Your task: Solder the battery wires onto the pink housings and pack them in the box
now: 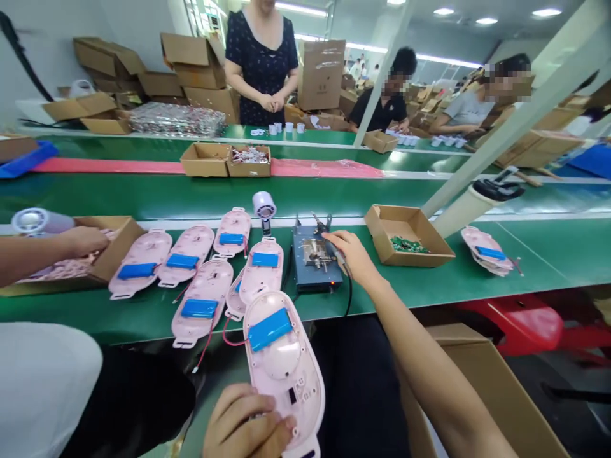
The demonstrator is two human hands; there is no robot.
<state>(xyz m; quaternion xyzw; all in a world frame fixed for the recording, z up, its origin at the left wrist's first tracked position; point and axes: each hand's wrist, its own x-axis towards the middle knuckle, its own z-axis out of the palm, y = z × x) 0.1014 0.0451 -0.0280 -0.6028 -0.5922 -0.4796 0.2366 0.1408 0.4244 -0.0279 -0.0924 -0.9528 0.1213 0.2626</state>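
My left hand [251, 423] grips the lower end of a pale pink plastic shell [281, 369], tilted over the table's front edge. A blue battery pack [270, 329] with a red wire lies in its upper part. Beyond it, my right hand [352, 254] is closed around a slim grey handheld tool [335, 251] with a black cable. That tool lies over a dark blue bench device [315, 270] with metal fittings on top and a red light; its tip is hard to make out. Several similar shells [203, 302] with blue packs are spread left of the device.
A carton with green circuit boards [409, 244] stands right of the device, near a large tumbler [482, 200] and stacked shells [487, 250]. At left, another person's hand [90, 240] reaches into a carton [119, 248]. A small lilac fan [264, 207] stands behind the shells.
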